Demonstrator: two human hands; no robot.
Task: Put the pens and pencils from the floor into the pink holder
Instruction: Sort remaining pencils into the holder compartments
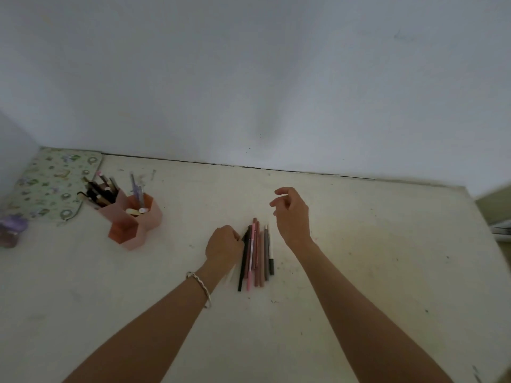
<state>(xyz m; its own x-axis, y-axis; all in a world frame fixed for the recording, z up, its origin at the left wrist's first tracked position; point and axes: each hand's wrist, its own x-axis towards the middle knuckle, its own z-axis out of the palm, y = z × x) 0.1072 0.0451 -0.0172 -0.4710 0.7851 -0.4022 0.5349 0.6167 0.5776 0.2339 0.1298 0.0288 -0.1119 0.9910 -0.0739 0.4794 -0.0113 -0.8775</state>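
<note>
— Was the light good?
— No, dim and flat; faint shadows lay under both forearms.
— And sharpness?
— Soft overall; the wide lens bent the edges, and the corners smeared.

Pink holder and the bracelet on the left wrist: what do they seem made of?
Pink holder: probably matte moulded plastic, given its flat hexagonal walls, uniform colour and lack of gloss. Bracelet: likely polished metal, thin, silvery and rigid-looking, though blur leaves it uncertain.

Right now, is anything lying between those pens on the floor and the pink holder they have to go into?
Nothing visible does. The pens and pencils lie in a bunch on the floor, and the pink holder stands off to their left. Only the left hand, curled beside the bunch, sits on that side; the floor between is bare.
</note>
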